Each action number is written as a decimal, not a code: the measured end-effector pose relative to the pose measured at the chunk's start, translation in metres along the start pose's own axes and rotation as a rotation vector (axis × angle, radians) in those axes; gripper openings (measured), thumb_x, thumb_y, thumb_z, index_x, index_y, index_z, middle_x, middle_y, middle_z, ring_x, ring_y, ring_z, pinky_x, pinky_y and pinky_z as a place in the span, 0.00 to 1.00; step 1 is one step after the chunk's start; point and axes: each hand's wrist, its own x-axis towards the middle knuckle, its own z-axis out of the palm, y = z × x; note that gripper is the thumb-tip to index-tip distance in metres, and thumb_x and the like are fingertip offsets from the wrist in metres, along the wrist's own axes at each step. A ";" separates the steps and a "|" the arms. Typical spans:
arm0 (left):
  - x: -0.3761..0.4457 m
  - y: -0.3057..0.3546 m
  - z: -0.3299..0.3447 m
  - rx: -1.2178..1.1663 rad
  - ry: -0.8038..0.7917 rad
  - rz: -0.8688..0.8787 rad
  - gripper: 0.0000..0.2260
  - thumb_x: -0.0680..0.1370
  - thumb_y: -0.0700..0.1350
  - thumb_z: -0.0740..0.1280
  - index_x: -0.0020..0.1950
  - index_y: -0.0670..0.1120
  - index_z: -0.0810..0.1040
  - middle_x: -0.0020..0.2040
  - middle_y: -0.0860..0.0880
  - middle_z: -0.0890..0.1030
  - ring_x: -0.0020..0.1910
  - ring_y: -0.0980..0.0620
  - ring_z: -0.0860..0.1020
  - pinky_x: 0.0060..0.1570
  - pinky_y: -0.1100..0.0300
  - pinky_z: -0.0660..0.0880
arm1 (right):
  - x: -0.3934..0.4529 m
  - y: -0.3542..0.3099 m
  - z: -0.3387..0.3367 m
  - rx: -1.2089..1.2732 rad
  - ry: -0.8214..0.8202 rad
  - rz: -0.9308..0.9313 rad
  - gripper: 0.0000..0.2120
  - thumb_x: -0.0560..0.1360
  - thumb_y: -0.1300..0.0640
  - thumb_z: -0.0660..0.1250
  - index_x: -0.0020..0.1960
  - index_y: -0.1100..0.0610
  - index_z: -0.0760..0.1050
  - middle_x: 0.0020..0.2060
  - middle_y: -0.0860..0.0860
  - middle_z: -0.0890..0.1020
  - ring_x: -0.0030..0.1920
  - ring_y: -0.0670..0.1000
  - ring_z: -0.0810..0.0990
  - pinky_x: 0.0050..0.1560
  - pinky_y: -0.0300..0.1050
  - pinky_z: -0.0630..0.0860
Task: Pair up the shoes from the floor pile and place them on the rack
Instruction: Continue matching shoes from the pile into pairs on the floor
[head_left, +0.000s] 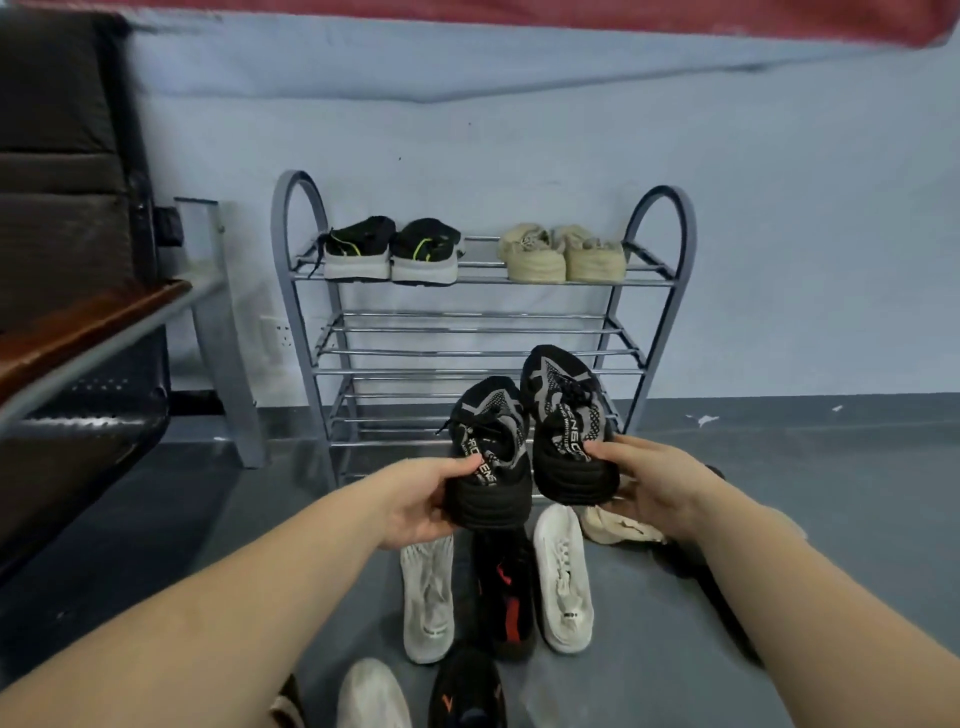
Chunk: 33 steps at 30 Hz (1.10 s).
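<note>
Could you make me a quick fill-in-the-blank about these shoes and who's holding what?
1. The rack's top shelf holds ____ pairs.
2. Each hand holds one ____-and-grey shoe: left hand, right hand.
3. The beige pair sits to the ____ of the black pair.

Missing words: two; black; right

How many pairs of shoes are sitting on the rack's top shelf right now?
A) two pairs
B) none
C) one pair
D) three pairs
A: the top shelf of the rack holds a black pair with white soles on the left and a beige pair on the right.
</note>
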 end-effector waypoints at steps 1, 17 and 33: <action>0.002 -0.001 -0.002 0.006 -0.002 0.008 0.11 0.74 0.47 0.69 0.52 0.41 0.80 0.47 0.45 0.83 0.48 0.50 0.81 0.51 0.58 0.78 | 0.000 -0.001 0.000 -0.005 -0.004 -0.008 0.06 0.74 0.62 0.69 0.50 0.56 0.79 0.43 0.53 0.83 0.43 0.51 0.79 0.44 0.45 0.76; 0.038 0.040 -0.059 -0.175 0.127 0.066 0.09 0.75 0.45 0.69 0.51 0.41 0.78 0.48 0.44 0.81 0.47 0.48 0.79 0.52 0.54 0.76 | 0.060 -0.001 0.069 0.290 0.073 -0.053 0.07 0.74 0.62 0.69 0.47 0.53 0.72 0.42 0.54 0.82 0.40 0.51 0.80 0.40 0.45 0.76; 0.099 0.067 -0.125 -0.480 0.335 0.151 0.09 0.74 0.47 0.70 0.51 0.45 0.78 0.49 0.47 0.83 0.46 0.51 0.80 0.39 0.60 0.75 | 0.168 -0.010 0.146 0.262 0.031 -0.025 0.05 0.76 0.64 0.66 0.50 0.56 0.75 0.30 0.48 0.83 0.25 0.41 0.78 0.35 0.42 0.76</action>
